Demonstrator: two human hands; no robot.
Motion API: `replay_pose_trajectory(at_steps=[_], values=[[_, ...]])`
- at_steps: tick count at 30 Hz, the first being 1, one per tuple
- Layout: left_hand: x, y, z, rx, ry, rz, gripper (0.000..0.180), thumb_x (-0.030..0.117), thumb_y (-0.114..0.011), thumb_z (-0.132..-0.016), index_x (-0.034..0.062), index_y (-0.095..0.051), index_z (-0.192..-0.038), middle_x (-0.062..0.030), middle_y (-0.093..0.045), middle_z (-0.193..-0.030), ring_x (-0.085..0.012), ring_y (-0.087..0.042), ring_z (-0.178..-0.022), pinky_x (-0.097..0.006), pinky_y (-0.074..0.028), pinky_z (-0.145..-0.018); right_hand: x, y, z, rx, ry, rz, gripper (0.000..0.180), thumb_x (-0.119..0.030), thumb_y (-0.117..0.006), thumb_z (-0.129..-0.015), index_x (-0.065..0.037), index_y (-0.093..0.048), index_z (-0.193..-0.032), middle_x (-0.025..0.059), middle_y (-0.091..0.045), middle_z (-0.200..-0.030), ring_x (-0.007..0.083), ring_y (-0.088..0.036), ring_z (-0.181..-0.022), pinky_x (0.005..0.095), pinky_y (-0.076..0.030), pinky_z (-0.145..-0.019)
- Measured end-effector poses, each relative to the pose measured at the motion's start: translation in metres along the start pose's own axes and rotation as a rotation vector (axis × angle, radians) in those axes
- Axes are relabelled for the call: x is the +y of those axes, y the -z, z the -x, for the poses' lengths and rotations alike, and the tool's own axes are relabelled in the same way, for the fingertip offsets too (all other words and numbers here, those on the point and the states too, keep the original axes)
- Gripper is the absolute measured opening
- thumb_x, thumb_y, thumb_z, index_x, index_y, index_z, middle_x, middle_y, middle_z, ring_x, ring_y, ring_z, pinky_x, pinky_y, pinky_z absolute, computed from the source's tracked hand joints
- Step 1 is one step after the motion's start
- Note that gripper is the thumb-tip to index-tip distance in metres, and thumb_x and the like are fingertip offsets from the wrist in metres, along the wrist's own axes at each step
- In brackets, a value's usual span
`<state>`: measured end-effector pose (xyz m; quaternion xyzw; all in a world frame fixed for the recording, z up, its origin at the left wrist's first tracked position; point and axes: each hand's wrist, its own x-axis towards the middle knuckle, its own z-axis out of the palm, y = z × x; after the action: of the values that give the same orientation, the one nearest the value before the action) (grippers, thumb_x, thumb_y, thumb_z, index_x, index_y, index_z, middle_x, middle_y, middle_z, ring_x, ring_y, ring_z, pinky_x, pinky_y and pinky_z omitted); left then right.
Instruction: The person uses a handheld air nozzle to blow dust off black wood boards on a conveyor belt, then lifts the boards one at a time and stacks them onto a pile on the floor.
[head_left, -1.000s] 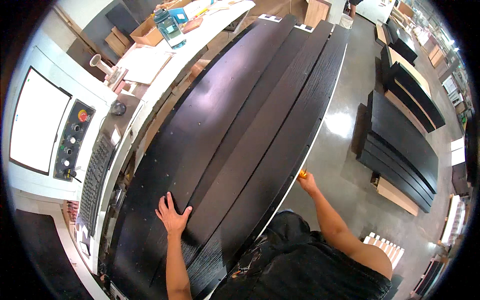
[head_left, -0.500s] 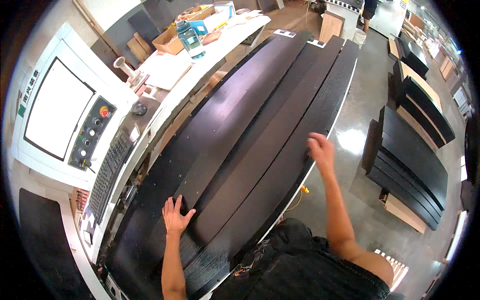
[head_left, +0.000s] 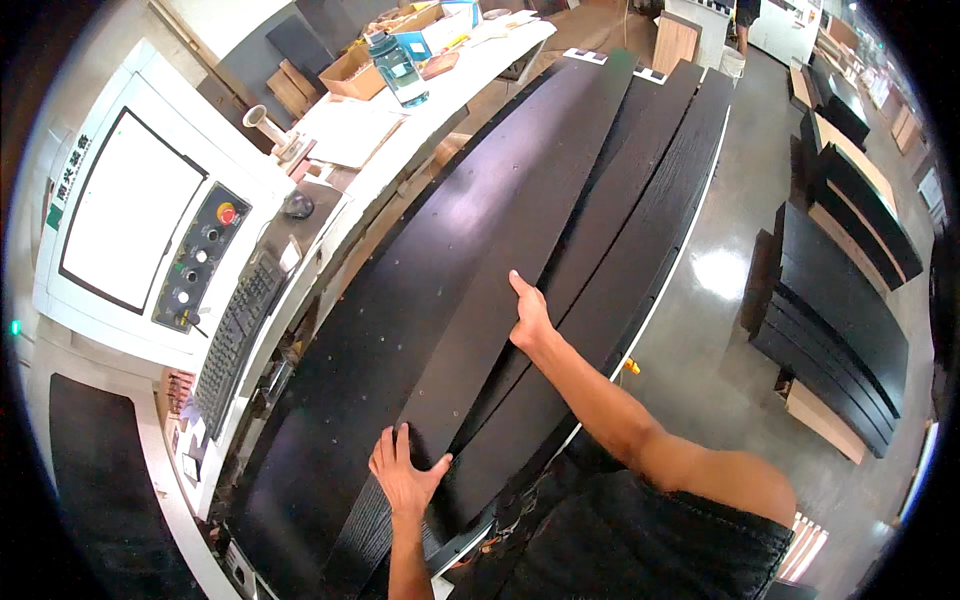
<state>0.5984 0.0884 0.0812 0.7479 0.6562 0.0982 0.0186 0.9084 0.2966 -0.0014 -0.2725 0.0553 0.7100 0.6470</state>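
Your long, flat black bed with a thin white edge [head_left: 660, 288] runs from about 7 o'clock up to 1 o'clock. Long, straight dark boards [head_left: 600, 215] lie lengthwise on it, with dark gaps between them. Toward 2 o'clock, you have a black board with ridged grain [head_left: 672, 180] along that white edge.

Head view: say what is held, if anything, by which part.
Cannot tell for sure: left hand spread on near part of the black board, right hand at its right edge, fingers hidden.
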Motion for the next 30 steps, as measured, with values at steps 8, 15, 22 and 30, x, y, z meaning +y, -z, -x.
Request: replay_pose_trajectory(at_steps=[8,15,22,30], values=[[-0.032,0.025,0.017,-0.024,0.036,0.032,0.114,0.046,-0.096,-0.059,0.008,-0.05,-0.156,-0.0239,-0.052,-0.147,-0.0431,-0.049,-0.135,-0.059,-0.034,-0.117,-0.051,-0.025,0.028,0.126,0.149,0.024,0.05,-0.034,-0.068,-0.107,-0.005,-0.053,-0.145,0.0124,-0.063,-0.14,0.0346,-0.062,-0.126,0.0577,-0.053,-0.106],[-0.025,0.026,-0.022,-0.107,-0.039,0.061,0.113,0.039,-0.099,-0.056,0.0109,-0.053,-0.155,-0.0215,-0.052,-0.149,-0.0413,-0.049,-0.139,-0.055,-0.035,-0.118,-0.075,0.001,0.012,0.196,0.193,0.019,0.046,-0.031,-0.066,-0.107,-0.002,-0.055,-0.142,0.0139,-0.063,-0.14,0.0337,-0.061,-0.127,0.0531,-0.049,-0.11],[-0.055,-0.009,-0.032,-0.153,-0.08,0.117,0.107,0.036,-0.1,-0.055,0.0141,-0.059,-0.151,-0.0223,-0.052,-0.151,-0.0424,-0.05,-0.137,-0.056,-0.037,-0.117,-0.078,0.017,0.056,0.119,0.121,0.303,0.064,-0.028,-0.067,-0.106,0.005,-0.041,-0.154,0.0199,-0.057,-0.149,0.0339,-0.058,-0.135,0.048,-0.045,-0.118],[-0.044,-0.046,-0.036,-0.19,-0.097,0.202,0.1,0.036,-0.101,-0.056,0.019,-0.063,-0.147,-0.0229,-0.051,-0.153,-0.0441,-0.046,-0.141,-0.056,-0.035,-0.12,-0.088,-0.009,0.104,0.079,0.552,0.978,0.065,-0.03,-0.079,-0.097,0.001,-0.054,-0.148,0.0196,-0.06,-0.146,0.0335,-0.062,-0.132,0.0432,-0.053,-0.107]])
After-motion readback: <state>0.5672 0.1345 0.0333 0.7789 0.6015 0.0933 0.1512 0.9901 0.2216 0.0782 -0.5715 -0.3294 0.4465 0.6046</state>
